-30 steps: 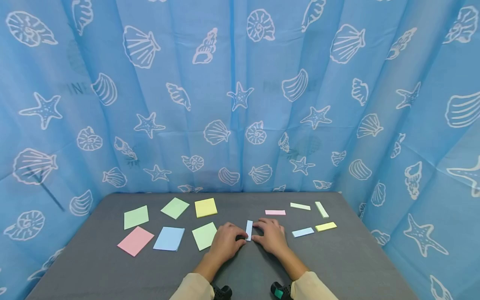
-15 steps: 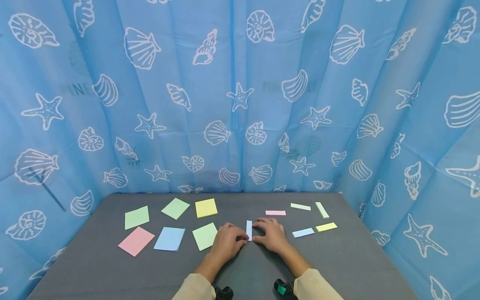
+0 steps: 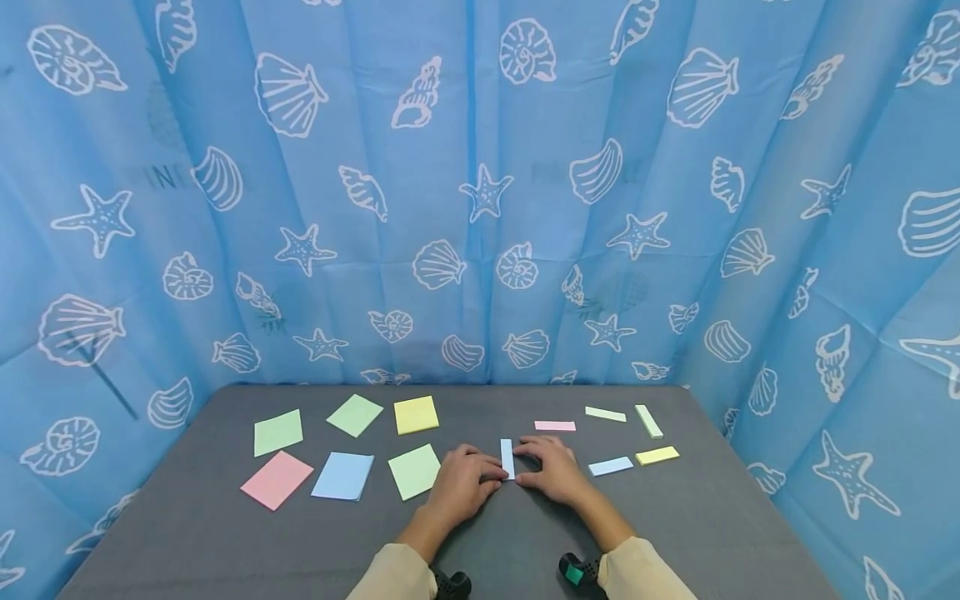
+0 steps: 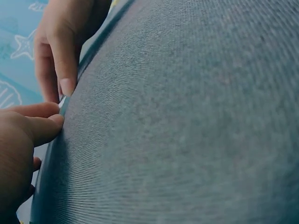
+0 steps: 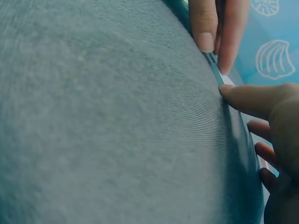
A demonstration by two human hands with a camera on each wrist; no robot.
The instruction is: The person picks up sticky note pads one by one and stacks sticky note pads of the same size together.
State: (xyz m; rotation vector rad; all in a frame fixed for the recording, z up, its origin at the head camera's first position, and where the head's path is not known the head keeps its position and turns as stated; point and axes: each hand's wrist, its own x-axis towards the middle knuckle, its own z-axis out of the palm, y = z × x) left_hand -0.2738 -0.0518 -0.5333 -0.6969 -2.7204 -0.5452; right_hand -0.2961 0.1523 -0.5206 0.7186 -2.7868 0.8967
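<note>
A narrow light-blue sticky note pad [image 3: 507, 458] lies lengthwise between my hands on the grey table [image 3: 510, 550]. My left hand [image 3: 463, 482] pinches its near left corner, with thumb and index fingertip close together in the left wrist view. From the other side my right hand [image 3: 557, 468] rests its fingertips along the long edge, thumb [image 5: 233, 93] at the near end and index finger farther up. Seen from the right wrist, only the pad's thin edge shows between the two thumbs.
To the left lie several square sticky note pads: green [image 3: 278, 432], yellow [image 3: 416, 415], pink [image 3: 277, 481] and blue [image 3: 342, 476]. Narrow strips lie on the right, among them pink [image 3: 555, 426], blue [image 3: 611, 466] and yellow [image 3: 657, 455]. A shell-patterned curtain [image 3: 480, 250] hangs behind.
The view has shifted slightly, moving everything a little to the right. Both hands stay at the narrow blue pad, and my right forearm has swung slightly outward.
</note>
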